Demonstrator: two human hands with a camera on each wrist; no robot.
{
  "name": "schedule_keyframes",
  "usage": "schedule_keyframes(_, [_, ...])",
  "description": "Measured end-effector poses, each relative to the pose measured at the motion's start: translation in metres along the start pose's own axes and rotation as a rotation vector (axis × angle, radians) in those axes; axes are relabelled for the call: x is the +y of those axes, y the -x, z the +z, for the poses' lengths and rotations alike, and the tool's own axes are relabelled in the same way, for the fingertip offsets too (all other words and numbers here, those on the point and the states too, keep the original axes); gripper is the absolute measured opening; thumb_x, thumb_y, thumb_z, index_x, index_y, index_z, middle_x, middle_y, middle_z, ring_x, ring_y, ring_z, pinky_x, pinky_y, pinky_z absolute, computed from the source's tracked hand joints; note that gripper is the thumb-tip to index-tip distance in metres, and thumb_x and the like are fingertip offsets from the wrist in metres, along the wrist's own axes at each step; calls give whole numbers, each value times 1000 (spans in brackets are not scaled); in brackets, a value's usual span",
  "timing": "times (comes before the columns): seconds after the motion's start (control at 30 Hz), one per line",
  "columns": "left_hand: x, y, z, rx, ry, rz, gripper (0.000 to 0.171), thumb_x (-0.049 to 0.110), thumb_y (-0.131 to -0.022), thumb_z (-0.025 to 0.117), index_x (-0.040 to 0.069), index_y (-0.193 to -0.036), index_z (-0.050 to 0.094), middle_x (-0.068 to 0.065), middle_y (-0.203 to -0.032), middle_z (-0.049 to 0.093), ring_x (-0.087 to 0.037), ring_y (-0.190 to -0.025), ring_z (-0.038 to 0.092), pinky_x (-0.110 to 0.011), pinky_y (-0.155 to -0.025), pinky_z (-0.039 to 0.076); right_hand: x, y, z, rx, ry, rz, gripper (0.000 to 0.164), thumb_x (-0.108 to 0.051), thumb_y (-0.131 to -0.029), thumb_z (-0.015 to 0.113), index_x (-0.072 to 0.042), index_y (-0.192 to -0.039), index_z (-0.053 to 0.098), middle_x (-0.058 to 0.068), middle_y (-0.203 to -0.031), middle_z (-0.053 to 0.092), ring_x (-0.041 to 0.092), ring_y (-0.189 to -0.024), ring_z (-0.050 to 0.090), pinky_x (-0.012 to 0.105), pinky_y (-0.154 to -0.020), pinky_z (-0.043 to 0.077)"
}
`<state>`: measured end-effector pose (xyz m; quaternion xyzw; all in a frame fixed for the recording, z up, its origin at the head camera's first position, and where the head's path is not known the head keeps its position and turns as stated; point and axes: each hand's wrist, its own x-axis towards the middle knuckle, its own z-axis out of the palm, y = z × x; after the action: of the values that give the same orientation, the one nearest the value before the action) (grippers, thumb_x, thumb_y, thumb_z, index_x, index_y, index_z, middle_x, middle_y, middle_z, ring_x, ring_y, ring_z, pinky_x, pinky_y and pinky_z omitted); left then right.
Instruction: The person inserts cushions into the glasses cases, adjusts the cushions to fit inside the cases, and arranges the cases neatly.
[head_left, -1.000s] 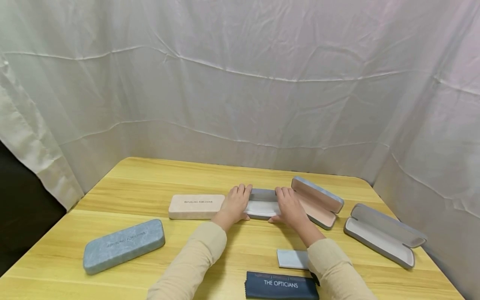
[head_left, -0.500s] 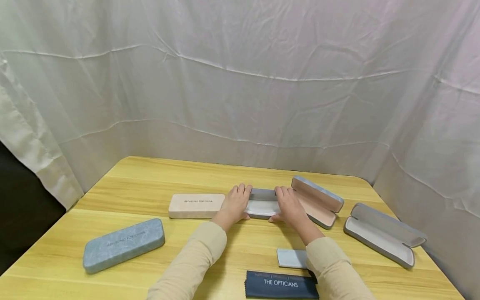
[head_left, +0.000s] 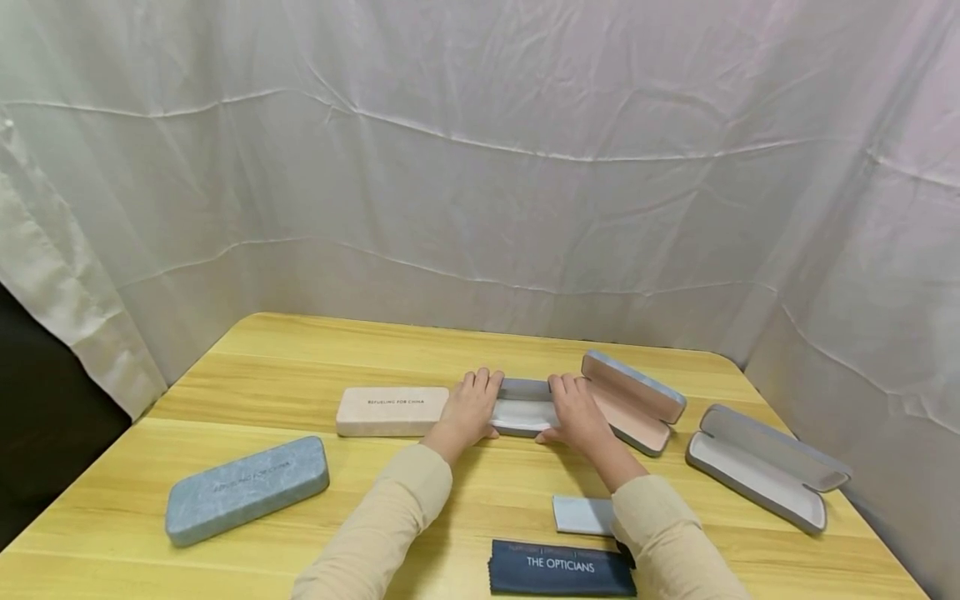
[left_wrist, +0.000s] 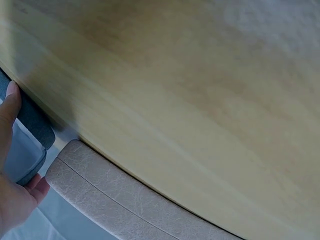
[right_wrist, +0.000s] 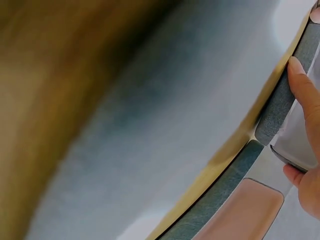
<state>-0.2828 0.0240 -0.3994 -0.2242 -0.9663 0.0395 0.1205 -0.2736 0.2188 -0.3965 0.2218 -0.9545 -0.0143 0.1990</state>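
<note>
The left hand (head_left: 467,410) and right hand (head_left: 579,412) grip opposite ends of the open middle case (head_left: 522,416) on the desk (head_left: 247,375), beside a beige case (head_left: 392,413), thumbs in front, fingers at the lid (head_left: 527,390), probably to steady both halves.

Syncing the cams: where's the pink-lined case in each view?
Head: pink-lined case is low, right of centre, just right of the right hand.
Left wrist: not in it.
Right wrist: bottom edge, right of centre, pink lining showing.
Shared landmark: held case, below centre in head, left edge in left wrist, right edge in right wrist.
</note>
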Motion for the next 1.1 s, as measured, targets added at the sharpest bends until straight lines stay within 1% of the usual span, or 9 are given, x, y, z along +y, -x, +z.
schedule_keyframes(0.37, [-1, 0, 4, 34, -20, 5, 90, 53, -68, 74, 12, -135, 29, -8, -122, 41, -20, -103, 46, -27, -84, 47, 1, -1, 3, 15, 10, -13, 87, -46, -52, 85, 4, -110, 46, 14, -94, 48, 28, -88, 44, 41, -85, 40])
schedule_keyframes(0.57, [0, 0, 3, 22, -24, 1, 90, 53, -67, 74, 13, -134, 29, -7, -122, 41, -20, -103, 45, -27, -83, 47, 0, 0, 2, 21, 30, -27, 87, -46, -52, 85, 5, -110, 46, 14, -94, 48, 27, -87, 44, 40, -84, 39])
schedule_keyframes(0.77, [-1, 1, 2, 11, -15, -4, 90, 53, -68, 73, 14, -135, 28, -8, -125, 40, -20, -106, 45, -27, -87, 47, 0, -1, 3, 20, 66, -36, 88, -48, -53, 84, 5, -110, 45, 14, -94, 48, 27, -87, 44, 40, -84, 40])
schedule_keyframes(1.1, [-1, 1, 0, -9, -26, 0, 90, 54, -71, 70, 14, -138, 26, -8, -126, 39, -21, -109, 45, -28, -90, 46, 0, 0, 2, 17, 86, -46, 88, -49, -53, 84, 5, -110, 45, 15, -95, 48, 27, -86, 44, 40, -83, 40])
